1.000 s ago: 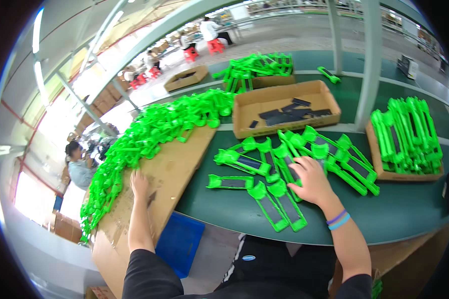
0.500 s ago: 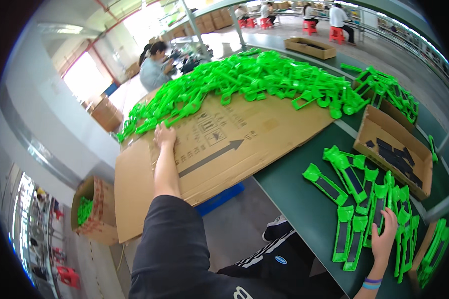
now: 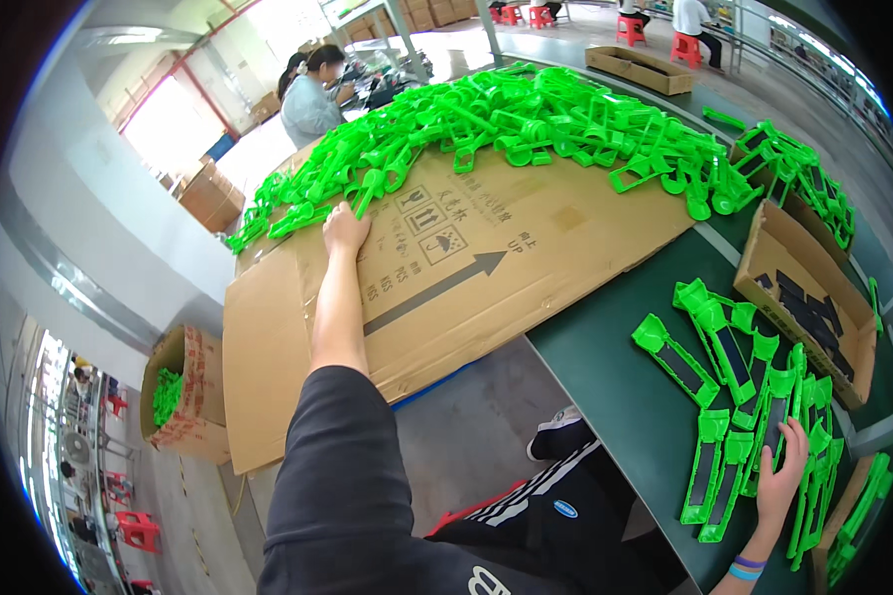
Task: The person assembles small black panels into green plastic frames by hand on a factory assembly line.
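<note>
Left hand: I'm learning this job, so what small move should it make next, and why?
Probably draw one green part back over the cardboard: the left hand is at the near edge of the heap, right beside that part.

Wht wall (image 3: pixel 89 228) on L, v. bright window (image 3: pixel 174 114) far L; grey flr (image 3: pixel 471 397) near ctr; red stools (image 3: pixel 686 50) far R.

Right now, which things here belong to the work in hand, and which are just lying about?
In the work:
- left hand, at the near edge of the green heap
- right hand, among green pieces with dark inserts
- cardboard sheet under the heap

Apparently just about:
- red stool, lower left
- brown carton, upper left
</note>
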The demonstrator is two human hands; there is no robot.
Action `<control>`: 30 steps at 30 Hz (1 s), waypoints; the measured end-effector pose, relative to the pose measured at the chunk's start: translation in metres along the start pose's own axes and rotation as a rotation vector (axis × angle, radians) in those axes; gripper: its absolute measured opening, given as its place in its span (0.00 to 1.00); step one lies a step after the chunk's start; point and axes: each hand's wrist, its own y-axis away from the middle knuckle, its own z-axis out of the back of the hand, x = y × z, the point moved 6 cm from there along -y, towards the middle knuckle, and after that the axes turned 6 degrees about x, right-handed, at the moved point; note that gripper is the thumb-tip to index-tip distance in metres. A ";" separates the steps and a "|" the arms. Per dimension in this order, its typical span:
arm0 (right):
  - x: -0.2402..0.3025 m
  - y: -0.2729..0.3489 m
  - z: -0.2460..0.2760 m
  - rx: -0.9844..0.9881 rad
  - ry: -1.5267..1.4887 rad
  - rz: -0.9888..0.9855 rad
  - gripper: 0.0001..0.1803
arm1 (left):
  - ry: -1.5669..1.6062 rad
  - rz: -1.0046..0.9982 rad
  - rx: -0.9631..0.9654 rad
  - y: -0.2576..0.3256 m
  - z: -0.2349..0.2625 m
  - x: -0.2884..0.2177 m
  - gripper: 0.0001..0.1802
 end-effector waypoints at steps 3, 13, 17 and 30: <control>0.000 0.004 0.006 -0.042 0.034 0.002 0.21 | 0.188 -0.194 -0.064 0.010 0.003 -0.028 0.17; 0.009 -0.007 0.014 -0.180 -0.008 0.136 0.19 | 1.389 -0.125 0.077 -0.022 -0.039 -0.016 0.06; 0.000 0.005 0.009 -0.187 -0.013 0.135 0.20 | 1.823 -0.012 0.267 0.017 -0.029 -0.120 0.05; -0.008 0.012 0.003 -0.215 -0.008 0.175 0.19 | 1.907 -0.305 0.981 0.203 -0.023 -0.436 0.05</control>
